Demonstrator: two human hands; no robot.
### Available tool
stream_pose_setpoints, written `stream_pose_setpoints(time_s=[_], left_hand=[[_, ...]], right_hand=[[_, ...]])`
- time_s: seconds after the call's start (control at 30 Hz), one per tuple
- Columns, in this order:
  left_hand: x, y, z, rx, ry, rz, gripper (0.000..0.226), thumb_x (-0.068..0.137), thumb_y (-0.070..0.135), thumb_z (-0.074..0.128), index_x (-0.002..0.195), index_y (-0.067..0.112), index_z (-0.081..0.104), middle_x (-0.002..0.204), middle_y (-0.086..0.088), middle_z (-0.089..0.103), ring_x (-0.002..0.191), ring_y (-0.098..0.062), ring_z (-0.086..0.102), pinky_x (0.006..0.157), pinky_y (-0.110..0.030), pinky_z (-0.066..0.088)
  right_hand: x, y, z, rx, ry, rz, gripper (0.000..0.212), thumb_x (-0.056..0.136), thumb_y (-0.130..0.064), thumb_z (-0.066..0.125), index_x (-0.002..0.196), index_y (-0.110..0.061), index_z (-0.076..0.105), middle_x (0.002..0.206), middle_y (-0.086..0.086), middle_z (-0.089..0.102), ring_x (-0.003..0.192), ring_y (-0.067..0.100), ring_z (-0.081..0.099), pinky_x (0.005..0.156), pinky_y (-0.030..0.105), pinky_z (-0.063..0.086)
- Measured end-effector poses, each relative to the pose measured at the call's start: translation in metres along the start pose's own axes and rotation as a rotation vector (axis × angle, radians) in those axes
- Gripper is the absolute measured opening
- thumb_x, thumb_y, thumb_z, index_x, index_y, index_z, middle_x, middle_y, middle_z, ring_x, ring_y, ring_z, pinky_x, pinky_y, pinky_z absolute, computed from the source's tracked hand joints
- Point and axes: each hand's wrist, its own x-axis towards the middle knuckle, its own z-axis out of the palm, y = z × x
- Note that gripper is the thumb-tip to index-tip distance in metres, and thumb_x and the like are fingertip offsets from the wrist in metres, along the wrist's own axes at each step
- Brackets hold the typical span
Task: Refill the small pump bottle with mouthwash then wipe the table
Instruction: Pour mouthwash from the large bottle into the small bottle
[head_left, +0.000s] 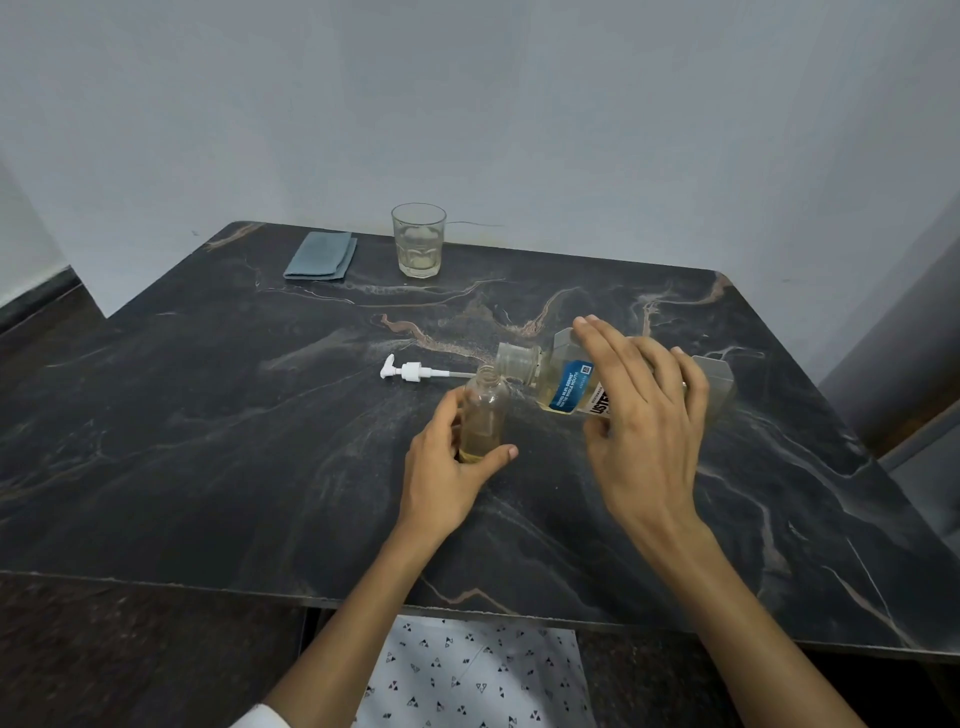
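The left hand (447, 467) curls its fingers (453, 410) round the small bottle (484, 410) standing on the desk (208, 415). The right hand (644, 415) grips the tilted mouthwash bottle (561, 379), its mouth just above the small bottle's open neck.

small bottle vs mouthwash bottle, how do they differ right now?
The small bottle stands upright on the table, held by the left hand; the mouthwash bottle is tipped sideways, held in the air by the right hand. The small bottle is bare, the mouthwash bottle labelled and larger. Both are clear, uncapped and hold yellowish liquid.
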Motion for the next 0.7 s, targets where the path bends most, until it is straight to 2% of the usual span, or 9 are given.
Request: stream_pose_setpoints(time_s=[0.23, 0.37, 0.57, 0.7], left_hand=[[0.0003, -0.0020, 0.0001, 0.006, 0.008, -0.004, 0.062, 0.067, 0.030, 0.083, 0.108, 0.057, 0.046, 0.104, 0.028, 0.062, 0.102, -0.001, 0.063, 0.090, -0.037, 0.055], [0.0004, -0.0024, 0.0003, -0.008, 0.016, -0.003, 0.062, 0.066, 0.028, 0.084, 0.108, 0.057, 0.047, 0.106, 0.024, 0.064, 0.102, -0.002, 0.064, 0.090, -0.038, 0.055], [0.0000, -0.0016, 0.0004, 0.006, 0.011, 0.002, 0.062, 0.067, 0.028, 0.084, 0.107, 0.057, 0.046, 0.103, 0.028, 0.063, 0.101, 0.000, 0.063, 0.089, -0.036, 0.055], [0.0000, -0.0007, 0.0006, 0.001, 0.009, -0.002, 0.061, 0.067, 0.027, 0.083, 0.111, 0.049, 0.047, 0.105, 0.026, 0.062, 0.102, -0.001, 0.063, 0.089, -0.036, 0.055]], right_hand=[[0.0000, -0.0003, 0.0000, -0.003, -0.002, -0.001, 0.090, 0.056, 0.019, 0.070, 0.136, -0.015, 0.049, 0.133, -0.001, 0.056, 0.115, 0.018, 0.042, 0.104, 0.036, 0.022], [-0.0002, -0.0006, -0.0003, -0.006, 0.005, -0.002, 0.090, 0.055, 0.020, 0.070, 0.136, -0.015, 0.050, 0.133, -0.001, 0.056, 0.114, 0.018, 0.041, 0.104, 0.036, 0.022], [0.0002, -0.0010, 0.0001, -0.005, 0.010, -0.001, 0.090, 0.055, 0.020, 0.070, 0.135, -0.015, 0.050, 0.133, -0.001, 0.056, 0.114, 0.018, 0.041, 0.104, 0.036, 0.022], [0.0003, -0.0005, -0.0003, -0.006, 0.011, -0.001, 0.090, 0.055, 0.021, 0.070, 0.135, -0.015, 0.050, 0.133, 0.000, 0.056, 0.114, 0.018, 0.041, 0.104, 0.036, 0.022]])
